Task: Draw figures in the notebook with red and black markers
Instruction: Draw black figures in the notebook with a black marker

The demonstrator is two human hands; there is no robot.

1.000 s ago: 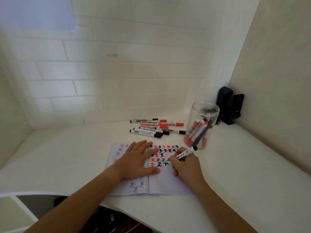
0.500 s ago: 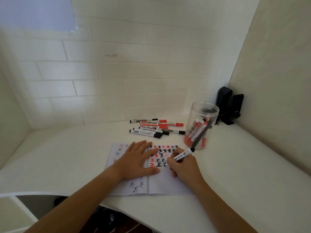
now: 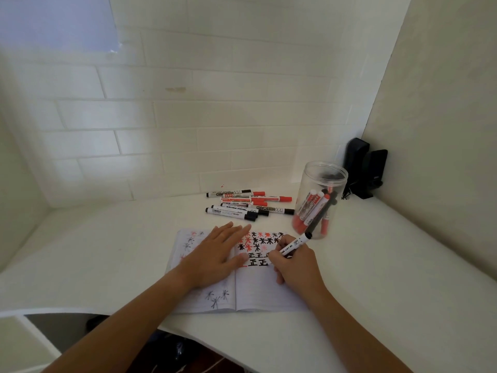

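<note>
My right hand (image 3: 294,267) pinches a black marker (image 3: 294,243) on the notebook (image 3: 265,293); my left hand (image 3: 215,255) presses it flat, fingers straight.

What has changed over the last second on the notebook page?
The right hand, gripping the white black-capped marker, has slid slightly left along the black figure row and now partly covers it. The left hand stays flat on the open lined notebook; the clear plastic jar is unmoved.
</note>
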